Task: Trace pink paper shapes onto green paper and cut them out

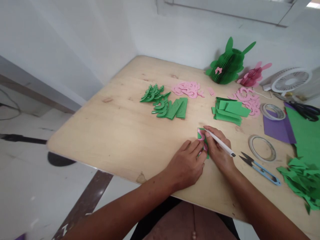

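Note:
On the wooden tabletop lies a small green paper strip (pixel 207 154), partly covered by a curved pink paper cutout (pixel 201 134). My left hand (pixel 187 163) rests over them, fingers spread and pressing the cutout down; its fingers hide part of both papers. A white pen (pixel 220 143) is pinched in my right hand (pixel 220 150), its writing end at the cutout's upper edge and its dark end pointing back toward me. Blue-handled thread snips (pixel 262 170) lie to the right of my right hand, apart from it.
Beyond my hands are green cutouts (pixel 160 103), pink cutouts (pixel 187 89) and stacked green strips (pixel 228 110). Tape rolls (pixel 250 146), black scissors (pixel 306 110) and green scraps (pixel 302 183) lie rightward. A green paper figure (pixel 228 66), a pink one (pixel 253 76) and a fan (pixel 291 80) stand behind.

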`<state>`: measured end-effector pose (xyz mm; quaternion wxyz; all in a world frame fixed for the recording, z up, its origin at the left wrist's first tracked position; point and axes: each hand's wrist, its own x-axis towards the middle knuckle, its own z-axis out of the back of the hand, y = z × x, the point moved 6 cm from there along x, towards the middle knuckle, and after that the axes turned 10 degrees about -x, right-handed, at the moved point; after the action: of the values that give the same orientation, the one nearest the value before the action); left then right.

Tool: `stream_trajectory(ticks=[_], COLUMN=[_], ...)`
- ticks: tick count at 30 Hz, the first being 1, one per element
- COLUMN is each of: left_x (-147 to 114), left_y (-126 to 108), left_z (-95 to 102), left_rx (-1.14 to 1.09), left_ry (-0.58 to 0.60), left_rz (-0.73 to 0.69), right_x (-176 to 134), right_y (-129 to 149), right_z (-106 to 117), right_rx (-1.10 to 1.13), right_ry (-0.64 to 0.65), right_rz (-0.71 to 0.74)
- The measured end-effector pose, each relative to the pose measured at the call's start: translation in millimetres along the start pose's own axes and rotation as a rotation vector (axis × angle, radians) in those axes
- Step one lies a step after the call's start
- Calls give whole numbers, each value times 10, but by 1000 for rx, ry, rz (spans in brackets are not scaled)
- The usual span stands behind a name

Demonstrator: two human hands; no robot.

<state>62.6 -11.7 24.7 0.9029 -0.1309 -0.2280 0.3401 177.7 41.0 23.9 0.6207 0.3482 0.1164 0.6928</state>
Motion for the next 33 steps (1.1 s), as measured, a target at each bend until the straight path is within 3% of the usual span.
stream_trajectory(ticks=[8, 23, 33], left_x=[-1, -4, 4], left_y=[2, 5, -3], left_z=[-3, -16, -2], left_rx=[-7, -14, -15], left_ry=[-7, -2, -4], left_rz=[-3, 11, 0], right_x=[5, -34, -23], right_y=[36, 111, 121], right_z=[1, -12, 3], right_rx=[-73, -262, -231], right_ry=[16, 83, 84], right_rz=[46, 267, 243])
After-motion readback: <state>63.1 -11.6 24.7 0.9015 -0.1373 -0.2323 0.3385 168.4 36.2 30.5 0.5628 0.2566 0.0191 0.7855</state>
